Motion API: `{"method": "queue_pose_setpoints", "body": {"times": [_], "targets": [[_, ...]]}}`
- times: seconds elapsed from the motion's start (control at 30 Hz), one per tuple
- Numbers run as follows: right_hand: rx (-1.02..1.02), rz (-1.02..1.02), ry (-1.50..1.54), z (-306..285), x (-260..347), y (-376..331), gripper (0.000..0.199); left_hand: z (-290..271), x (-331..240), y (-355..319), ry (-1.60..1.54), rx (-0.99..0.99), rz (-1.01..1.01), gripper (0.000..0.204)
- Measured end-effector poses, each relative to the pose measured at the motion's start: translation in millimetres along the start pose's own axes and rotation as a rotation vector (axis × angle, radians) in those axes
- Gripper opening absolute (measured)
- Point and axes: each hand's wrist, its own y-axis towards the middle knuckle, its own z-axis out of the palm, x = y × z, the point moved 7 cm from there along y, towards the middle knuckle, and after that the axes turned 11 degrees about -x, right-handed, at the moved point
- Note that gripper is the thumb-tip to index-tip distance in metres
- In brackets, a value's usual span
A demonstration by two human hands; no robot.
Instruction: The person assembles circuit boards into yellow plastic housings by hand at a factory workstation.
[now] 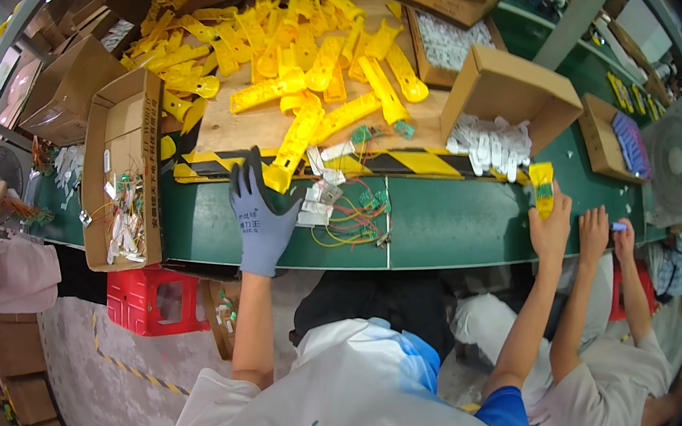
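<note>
My left hand [261, 224] wears a grey glove with black fingers. Its fingers are spread around the lower end of a long yellow plastic shell [297, 144] that overhangs the front of the pile; whether the fingertips touch it I cannot tell. Bare, my right hand [550, 226] grips a yellow plastic shell [541, 174] with a green circuit board [545, 189] in it, over the bench's right side. Between my hands lie small green boards with red and yellow wires [362, 216] and white pieces [318, 202].
Many yellow shells [281, 44] heap on a wooden board with black-yellow edging [424, 164]. A cardboard box [95, 132] with wired parts stands left; another box [514, 85] with white pieces stands right. A co-worker's hands [594, 234] are close beside my right hand. Fans [680, 157] flank the bench.
</note>
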Motion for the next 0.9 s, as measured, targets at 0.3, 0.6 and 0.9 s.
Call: {"method": "queue_pose_setpoints", "body": {"times": [0.3,0.6,0.9], "targets": [[0.017,0.201,0.005,-9,-41,-10,0.057,13,34,-30,-0.591,-0.049,-0.433,0.081],[-0.441,-0.221,2.231,-202,219,-75,0.015,-37,42,-4,-1.936,-0.324,-0.882,0.053],[-0.134,0.018,2.410,-188,268,-92,0.007,21,-42,-130,-1.785,0.752,-1.268,0.050]]}}
